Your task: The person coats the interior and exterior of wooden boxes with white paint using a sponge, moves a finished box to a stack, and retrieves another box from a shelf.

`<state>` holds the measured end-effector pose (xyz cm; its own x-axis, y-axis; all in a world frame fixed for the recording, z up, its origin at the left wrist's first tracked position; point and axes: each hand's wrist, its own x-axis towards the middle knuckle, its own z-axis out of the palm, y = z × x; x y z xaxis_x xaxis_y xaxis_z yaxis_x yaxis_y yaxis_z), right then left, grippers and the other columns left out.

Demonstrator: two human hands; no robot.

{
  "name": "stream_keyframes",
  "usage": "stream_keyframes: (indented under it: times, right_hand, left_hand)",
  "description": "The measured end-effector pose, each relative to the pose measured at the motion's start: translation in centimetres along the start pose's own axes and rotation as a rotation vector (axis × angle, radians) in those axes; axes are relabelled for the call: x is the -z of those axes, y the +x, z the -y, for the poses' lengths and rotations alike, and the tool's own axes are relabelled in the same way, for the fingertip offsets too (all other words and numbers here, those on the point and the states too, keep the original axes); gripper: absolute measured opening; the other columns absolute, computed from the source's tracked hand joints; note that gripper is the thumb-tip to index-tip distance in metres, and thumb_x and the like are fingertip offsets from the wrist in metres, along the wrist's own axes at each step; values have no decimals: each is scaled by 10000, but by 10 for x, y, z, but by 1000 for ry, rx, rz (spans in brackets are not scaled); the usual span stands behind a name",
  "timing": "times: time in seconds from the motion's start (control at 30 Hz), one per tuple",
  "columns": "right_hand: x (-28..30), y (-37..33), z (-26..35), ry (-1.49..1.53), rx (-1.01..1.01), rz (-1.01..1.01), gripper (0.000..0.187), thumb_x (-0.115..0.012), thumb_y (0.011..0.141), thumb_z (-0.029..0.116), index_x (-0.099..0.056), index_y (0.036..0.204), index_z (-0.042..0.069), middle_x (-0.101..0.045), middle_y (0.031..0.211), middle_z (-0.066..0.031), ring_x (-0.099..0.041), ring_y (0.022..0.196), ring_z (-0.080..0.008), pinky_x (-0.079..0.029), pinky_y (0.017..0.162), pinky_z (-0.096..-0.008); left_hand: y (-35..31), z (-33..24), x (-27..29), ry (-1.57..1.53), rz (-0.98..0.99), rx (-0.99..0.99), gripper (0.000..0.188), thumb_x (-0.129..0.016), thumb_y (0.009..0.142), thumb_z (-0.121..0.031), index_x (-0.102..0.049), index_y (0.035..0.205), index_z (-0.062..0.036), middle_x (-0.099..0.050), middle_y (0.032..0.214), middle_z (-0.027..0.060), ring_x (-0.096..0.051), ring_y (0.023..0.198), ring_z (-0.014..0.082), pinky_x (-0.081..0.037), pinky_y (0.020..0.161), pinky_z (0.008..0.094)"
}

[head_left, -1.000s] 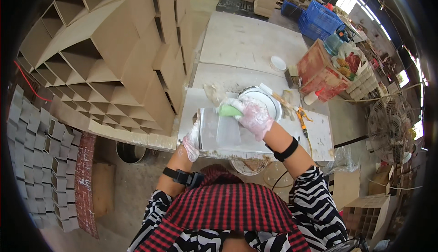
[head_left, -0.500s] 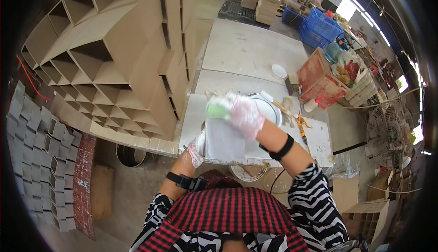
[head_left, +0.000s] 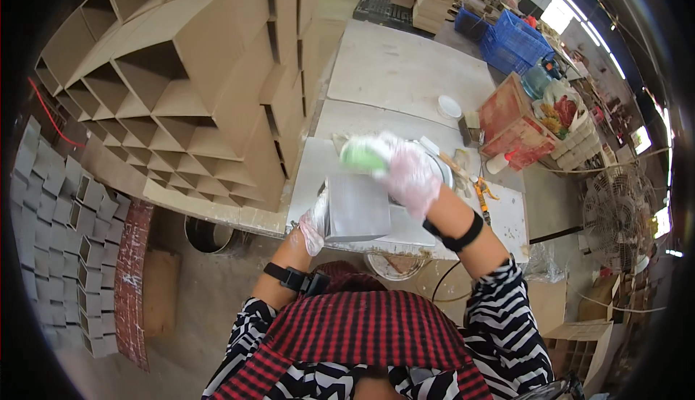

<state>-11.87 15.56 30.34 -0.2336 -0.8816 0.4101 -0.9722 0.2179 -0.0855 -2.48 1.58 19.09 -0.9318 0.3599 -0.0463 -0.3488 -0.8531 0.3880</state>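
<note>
A pale grey box lies at the near edge of the white-covered table. My left hand, in a whitish, stained glove, grips the box at its left side; its fingers are mostly hidden along the box edge. Above the far edge of the box, my gloved right hand is closed on a green pad, perhaps a sponge, blurred by motion. Just right of that hand, partly covered by it, is a round white-rimmed container. A brush lies across its far side.
Cardboard boxes with open compartments are stacked high on the left. A white bowl, a red-capped bottle, an orange-black tool and a red crate stand right. Many grey boxes sit at far left; a fan stands right.
My right hand and the green pad have moved farther away and a little right, off the box top. The box has tipped slightly in my left hand's grip. The view has shifted a little.
</note>
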Motion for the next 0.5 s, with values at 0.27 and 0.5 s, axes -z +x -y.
stream_keyframes:
  times: [0.27, 0.5]
  right_hand:
    - [-15, -3, 64, 123, 63, 354, 450, -611, 729, 236, -520, 1165, 167, -557, 1008, -124, -565, 936, -289, -471, 775, -392]
    - [-3, 21, -21, -2, -339, 252, 327, -561, 807, 186, -516, 1126, 135, -559, 1029, -127, -555, 947, -304, -452, 811, -393]
  left_hand:
    - [-16, -6, 6, 31, -43, -10, 520, -379, 924, -453, -448, 1250, -53, -521, 1217, 132, -545, 1063, 261, -454, 910, 389]
    - [1, 7, -5, 29, -68, -36, 533, -374, 922, -469, -444, 1256, -59, -516, 1224, 129, -538, 1074, 261, -447, 918, 391]
